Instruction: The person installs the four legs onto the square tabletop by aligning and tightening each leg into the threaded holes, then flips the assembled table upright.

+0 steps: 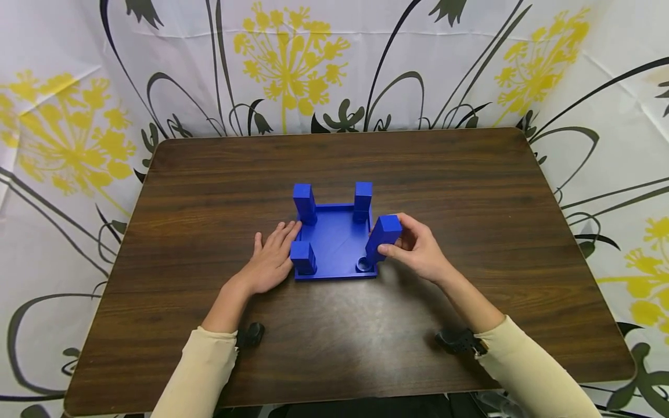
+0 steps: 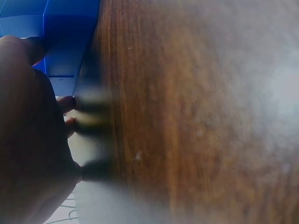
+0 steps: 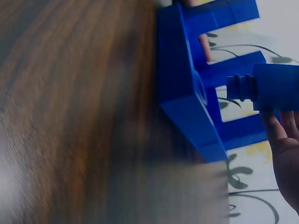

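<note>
A shallow blue square base [image 1: 334, 244] with a raised rim lies on the table. Blue square legs stand upright at three of its corners: back left [image 1: 305, 203], back right [image 1: 363, 200] and front left [image 1: 303, 257]. At the front right corner a round socket [image 1: 364, 265] shows. My right hand [image 1: 420, 249] pinches another blue leg [image 1: 384, 237], tilted beside that socket. In the right wrist view this leg's threaded end [image 3: 240, 87] is visible, apart from the base. My left hand [image 1: 269, 258] lies with fingers extended against the base's left side, behind the front left leg.
The brown wood-grain table [image 1: 219, 174] extends around the base on all sides. A white cloth [image 1: 193, 52] with yellow and grey plant prints hangs behind and beside the table. Dark wrist straps are worn on both arms.
</note>
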Demonstrator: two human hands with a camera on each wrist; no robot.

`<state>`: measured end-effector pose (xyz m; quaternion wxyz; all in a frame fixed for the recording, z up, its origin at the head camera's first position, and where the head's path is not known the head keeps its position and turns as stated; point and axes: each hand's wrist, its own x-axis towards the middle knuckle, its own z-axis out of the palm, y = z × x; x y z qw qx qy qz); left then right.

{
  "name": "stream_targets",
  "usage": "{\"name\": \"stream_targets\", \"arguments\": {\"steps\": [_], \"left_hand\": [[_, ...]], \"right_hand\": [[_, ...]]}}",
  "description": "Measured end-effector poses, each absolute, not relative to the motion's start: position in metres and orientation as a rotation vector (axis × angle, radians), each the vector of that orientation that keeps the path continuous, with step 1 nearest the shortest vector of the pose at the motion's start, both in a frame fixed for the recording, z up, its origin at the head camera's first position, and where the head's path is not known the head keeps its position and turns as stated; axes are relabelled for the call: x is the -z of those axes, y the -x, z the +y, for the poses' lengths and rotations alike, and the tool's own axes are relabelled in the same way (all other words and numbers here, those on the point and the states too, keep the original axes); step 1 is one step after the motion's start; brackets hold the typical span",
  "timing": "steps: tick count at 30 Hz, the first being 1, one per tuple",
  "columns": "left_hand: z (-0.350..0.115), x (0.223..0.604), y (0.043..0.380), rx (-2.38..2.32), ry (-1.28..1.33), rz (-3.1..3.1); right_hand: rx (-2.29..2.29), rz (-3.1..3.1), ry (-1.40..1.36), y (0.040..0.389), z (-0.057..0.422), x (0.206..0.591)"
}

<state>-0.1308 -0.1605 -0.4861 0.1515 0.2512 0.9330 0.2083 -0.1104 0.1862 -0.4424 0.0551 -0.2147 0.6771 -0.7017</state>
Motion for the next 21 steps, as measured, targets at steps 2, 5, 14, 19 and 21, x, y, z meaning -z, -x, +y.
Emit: {"name": "stream_targets", "arguments": {"steps": [2,5,14,19,21], "left_hand": [[-0.160,0.486,0.130,-0.604,-0.722,2.683],[-0.161,0.487,0.130,-0.613,-0.721,2.687],[-0.161,0.488,0.129,-0.633,-0.721,2.688],[-0.161,0.488,0.129,-0.617,-0.729,2.696],[-0.161,0.488,0.130,-0.608,-0.730,2.698]], "right_hand": [[2.115,2.030,0.687,0.110,0.180,0.446],[2.078,2.047,0.722,0.110,0.173,0.450],[1.968,2.096,0.708,0.109,0.167,0.453],[1.882,2.155,0.749,0.105,0.164,0.438],[1.840,2.172,0.768,0.103,0.164,0.433]]}}
